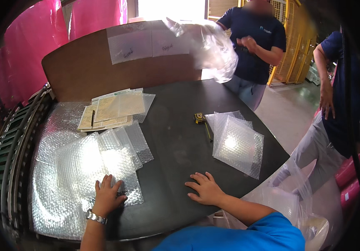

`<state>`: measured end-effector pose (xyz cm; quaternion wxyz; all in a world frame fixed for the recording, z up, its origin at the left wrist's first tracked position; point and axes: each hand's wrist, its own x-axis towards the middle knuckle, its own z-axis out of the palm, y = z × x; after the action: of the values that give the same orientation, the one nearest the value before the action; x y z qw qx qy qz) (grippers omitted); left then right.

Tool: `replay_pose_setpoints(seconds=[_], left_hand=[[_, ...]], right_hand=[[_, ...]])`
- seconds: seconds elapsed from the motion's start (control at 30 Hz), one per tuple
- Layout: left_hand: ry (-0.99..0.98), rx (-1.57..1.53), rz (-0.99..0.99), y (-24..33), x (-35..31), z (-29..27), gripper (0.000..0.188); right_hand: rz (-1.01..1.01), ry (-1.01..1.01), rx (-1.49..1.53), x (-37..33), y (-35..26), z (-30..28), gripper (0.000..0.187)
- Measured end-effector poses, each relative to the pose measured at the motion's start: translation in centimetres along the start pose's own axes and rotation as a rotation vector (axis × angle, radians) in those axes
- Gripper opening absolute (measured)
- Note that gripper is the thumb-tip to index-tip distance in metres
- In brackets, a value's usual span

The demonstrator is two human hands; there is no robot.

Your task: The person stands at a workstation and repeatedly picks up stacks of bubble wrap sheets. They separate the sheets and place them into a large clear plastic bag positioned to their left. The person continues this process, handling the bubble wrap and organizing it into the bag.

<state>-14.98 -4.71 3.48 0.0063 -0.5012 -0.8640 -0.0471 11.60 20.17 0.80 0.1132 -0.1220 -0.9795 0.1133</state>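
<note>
My left hand [108, 195], with a metal watch on its wrist, rests with fingers spread on the near edge of a spread of clear bubble wrap bags [79, 161]. Palm down on the dark table [167, 146], my right hand [205, 189] lies flat with its fingers apart and nothing in it. Beyond it to the right is a small stack of bubble wrap bags [240, 144]. A yellow and black tape measure [199, 118] sits beside that stack, its blade partly pulled out.
Papers [117, 108] with a black pen [92, 119] lie at the far left. A brown board [75, 62] rises behind the table. One person [255, 42] stands at the far side near blurred clear plastic [217, 46]; another person [334, 96] stands at right. A plastic bag [280, 201] hangs by the near right edge.
</note>
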Motion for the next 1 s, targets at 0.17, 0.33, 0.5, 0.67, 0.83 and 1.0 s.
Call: replay_pose_setpoints(seconds=[0.17, 0.33, 0.5, 0.67, 0.83, 1.0], left_hand=[[0.366, -0.130, 0.051, 0.1, 0.0, 1.8, 0.048], [0.496, -0.335, 0.125, -1.1, -1.0, 0.4, 0.039], [0.621, -0.435, 0.053, -1.7, -1.1, 0.8, 0.035], [0.517, -0.440, 0.038, -1.6, -1.4, 0.4, 0.040], [0.311, -0.236, 0.019, -1.6, -1.9, 1.2, 0.048], [0.407, -0.204, 0.001, -0.4, -0.8, 2.7, 0.048]], right_hand=[[0.036, -0.026, -0.052, 0.5, -0.6, 0.1, 0.042], [0.047, -0.038, -0.093, 0.8, -1.0, 0.1, 0.042], [0.053, -0.040, -0.115, 0.7, -1.4, 0.1, 0.042], [0.051, 0.000, -0.101, 0.7, -1.6, 0.1, 0.041], [0.060, 0.017, -0.112, 1.2, -1.3, 0.9, 0.043], [0.225, 0.122, 0.385, 7.0, -3.0, 1.7, 0.054]])
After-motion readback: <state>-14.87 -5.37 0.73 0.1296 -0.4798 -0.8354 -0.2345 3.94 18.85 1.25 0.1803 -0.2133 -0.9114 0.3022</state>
